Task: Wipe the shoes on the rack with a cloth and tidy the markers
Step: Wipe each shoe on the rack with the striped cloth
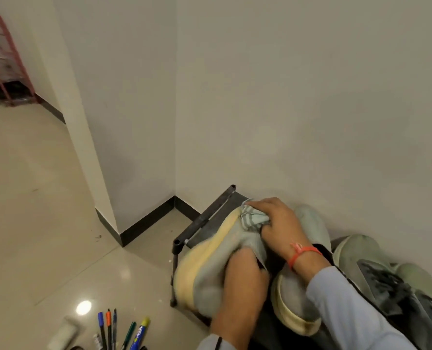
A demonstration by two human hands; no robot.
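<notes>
grey knit shoe with cream rubber sole (209, 269) tilted on dark metal rack (204, 218); left hand (242, 281) grips its collar, right hand (278, 221) clamps striped cloth (254, 218) against the toe. looks light, soft; hold by the firm sole.

plain pale walls (285, 97) meet in an inside corner, trimmed along the bottom with a black skirting board (146, 223). the glossy beige tiled floor (33, 198) shows a bright light reflection (83, 307). a red wire stand (5, 59) sits far left, blurred.
</notes>
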